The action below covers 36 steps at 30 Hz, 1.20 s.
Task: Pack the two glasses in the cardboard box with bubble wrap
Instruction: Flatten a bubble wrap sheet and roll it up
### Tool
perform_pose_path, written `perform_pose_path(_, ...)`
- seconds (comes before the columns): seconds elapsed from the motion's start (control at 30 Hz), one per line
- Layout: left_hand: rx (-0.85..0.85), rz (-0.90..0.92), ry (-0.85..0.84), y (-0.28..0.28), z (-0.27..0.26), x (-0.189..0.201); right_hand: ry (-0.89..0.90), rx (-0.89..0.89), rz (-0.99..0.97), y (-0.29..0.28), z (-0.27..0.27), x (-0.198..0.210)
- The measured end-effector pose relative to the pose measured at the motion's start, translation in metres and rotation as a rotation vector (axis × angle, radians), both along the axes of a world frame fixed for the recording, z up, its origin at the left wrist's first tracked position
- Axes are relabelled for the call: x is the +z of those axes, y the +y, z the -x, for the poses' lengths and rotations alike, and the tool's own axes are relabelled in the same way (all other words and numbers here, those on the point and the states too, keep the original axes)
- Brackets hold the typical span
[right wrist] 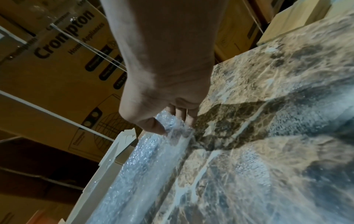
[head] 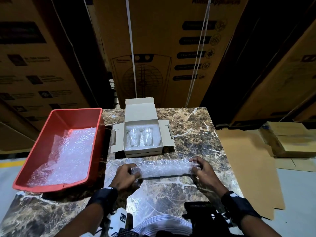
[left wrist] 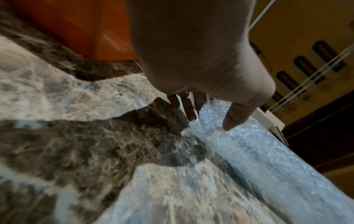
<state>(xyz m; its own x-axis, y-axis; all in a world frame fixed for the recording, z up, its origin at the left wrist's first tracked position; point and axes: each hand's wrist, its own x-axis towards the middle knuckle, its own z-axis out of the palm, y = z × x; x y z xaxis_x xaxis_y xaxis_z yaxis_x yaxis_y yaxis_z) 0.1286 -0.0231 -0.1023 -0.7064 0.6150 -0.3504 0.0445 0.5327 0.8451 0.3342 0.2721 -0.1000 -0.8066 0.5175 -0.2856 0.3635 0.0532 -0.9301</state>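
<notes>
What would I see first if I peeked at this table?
Probably the big red tub on the left, with shiny bubble wrap inside. In the middle, two glasses lie in an open cardboard box, and in front both hands hold a bubble wrap roll by its ends.

left hand (head: 127, 175) fingertips: hidden behind the bubble wrap (head: 166, 167) | carton print beyond the cardboard box (head: 142, 134): blurred, mostly unreadable

Dim storeroom: tall printed cartons (head: 164, 48) stacked behind marble-patterned table (head: 196, 134); flattened cardboard (head: 248, 168) on grey floor (head: 297, 194).
</notes>
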Motion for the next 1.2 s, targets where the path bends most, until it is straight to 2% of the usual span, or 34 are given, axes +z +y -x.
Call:
perform_pose_path(0.2,0.096,-0.034,0.051,0.005,0.008,-0.013,-0.052,-0.09,-0.076,0.004,0.01,-0.019)
perform_pose_path(0.3,0.109,0.031,0.093,0.005,0.013,-0.027,-0.073,-0.113,-0.097,0.006,0.017,-0.025)
perform_pose_path(0.53,0.018,0.24,0.325,0.015,0.009,-0.022,-0.157,-0.107,-0.41,0.004,0.026,-0.03)
perform_pose_path(0.67,0.033,0.336,0.332,0.015,0.012,-0.02,-0.192,-0.114,-0.484,0.002,0.027,-0.03)
perform_pose_path(0.73,0.0,0.374,0.345,0.015,0.013,-0.021,-0.238,-0.09,-0.582,-0.002,0.027,-0.026)
perform_pose_path(0.87,-0.041,0.338,0.482,0.018,0.011,-0.021,-0.334,-0.012,-0.862,-0.008,0.029,-0.024)
perform_pose_path(0.97,-0.115,0.324,0.645,0.029,0.009,-0.012,-0.328,0.04,-0.954,-0.012,0.037,-0.021)
perform_pose_path(1.13,-0.334,0.224,0.749,0.048,0.0,-0.009,-0.167,0.412,-0.991,-0.04,0.056,-0.017)
perform_pose_path(1.2,-0.428,0.122,0.797,0.053,-0.005,-0.009,-0.118,0.534,-1.008,-0.051,0.059,-0.023)
